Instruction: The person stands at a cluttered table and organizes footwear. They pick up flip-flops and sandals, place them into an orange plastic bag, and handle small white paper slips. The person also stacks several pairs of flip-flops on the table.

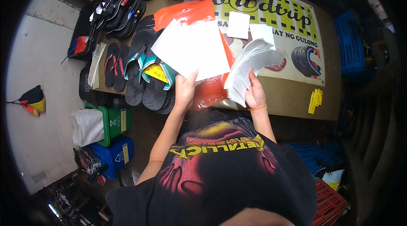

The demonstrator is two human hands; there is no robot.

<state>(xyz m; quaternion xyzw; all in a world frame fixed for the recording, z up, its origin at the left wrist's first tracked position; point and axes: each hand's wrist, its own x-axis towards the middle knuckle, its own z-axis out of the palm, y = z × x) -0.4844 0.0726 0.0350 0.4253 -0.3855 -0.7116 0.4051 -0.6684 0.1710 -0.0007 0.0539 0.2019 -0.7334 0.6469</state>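
A broad white paper sheet (195,48) is pinched at its lower left corner by my left hand (185,92), thumb on top. My right hand (255,92) grips a curled bundle of white paper sheets (250,63), its loose edges fanning out. Under the paper lies an orange-red plastic bag (184,11), showing above the sheet and between my hands. Just left of my left hand sit black flip-flops (152,86) with teal and white straps and a yellow tag. Two small white paper pieces (238,25) rest beyond the bundle.
More flip-flops pile up at the table's far left (118,16), with a pink-strapped pair (115,67) nearer. A printed poster (292,35) covers the right part; yellow tags (315,101) lie below it. Green (116,120) and blue (112,156) bins stand lower left, a red crate (328,200) lower right.
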